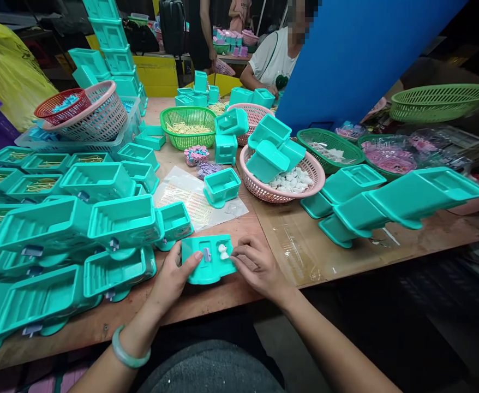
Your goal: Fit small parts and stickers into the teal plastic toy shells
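A teal plastic toy box [209, 262] lies at the near edge of the wooden table [300, 245], its open side up. My left hand [173, 278] grips its left side, thumb laid over the top. My right hand [257, 266] holds the right side, fingers curled and pinching by a small white figure [223, 251] set inside the box. A small grey-purple piece [207, 254] sits next to that figure. A pale green bangle [128, 355] is on my left wrist.
Stacks of teal boxes [59, 229] fill the left; more lean at the right [403, 199]. A pink basket [282, 174] holds white pieces, a green basket [188, 126] yellow ones. A blue board [358, 54] stands behind. A seated person [274, 57] works at the far end.
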`<state>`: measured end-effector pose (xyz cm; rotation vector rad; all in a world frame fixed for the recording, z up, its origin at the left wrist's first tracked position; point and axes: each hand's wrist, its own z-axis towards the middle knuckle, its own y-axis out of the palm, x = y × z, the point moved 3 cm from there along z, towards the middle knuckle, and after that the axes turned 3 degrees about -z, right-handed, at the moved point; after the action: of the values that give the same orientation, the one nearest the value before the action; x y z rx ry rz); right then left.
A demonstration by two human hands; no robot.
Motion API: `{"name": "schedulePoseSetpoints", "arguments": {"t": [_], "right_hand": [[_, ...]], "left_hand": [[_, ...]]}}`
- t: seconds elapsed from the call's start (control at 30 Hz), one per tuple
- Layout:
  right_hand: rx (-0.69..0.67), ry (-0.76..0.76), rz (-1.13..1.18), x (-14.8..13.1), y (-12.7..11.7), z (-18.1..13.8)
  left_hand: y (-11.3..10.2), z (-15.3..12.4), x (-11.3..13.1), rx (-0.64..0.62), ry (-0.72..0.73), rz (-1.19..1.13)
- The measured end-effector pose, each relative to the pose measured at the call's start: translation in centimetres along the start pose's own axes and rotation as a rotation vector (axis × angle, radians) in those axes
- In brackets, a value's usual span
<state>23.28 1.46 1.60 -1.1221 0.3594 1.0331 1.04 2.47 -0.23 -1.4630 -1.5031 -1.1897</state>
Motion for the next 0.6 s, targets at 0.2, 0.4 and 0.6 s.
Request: {"name": "schedulePoseSetpoints", "arguments": {"t": [0.2,0.4,0.6], "right_hand": [[0.158,0.372,-0.160,7.5,-0.4,5.1],[0.105,0.452,-0.182,10.4,0.1,9.4],[0.031,0.553,0.218,4.7,0.6,3.4]], "left_hand": [[-0.3,-0.2,-0.1,0.016,-0.015,-0.009],[-0.4,-0.9,0.0,0.057,-0.013,-0.126],[-0.4,-0.6,0.0,0.077,0.003,-0.124]]}}
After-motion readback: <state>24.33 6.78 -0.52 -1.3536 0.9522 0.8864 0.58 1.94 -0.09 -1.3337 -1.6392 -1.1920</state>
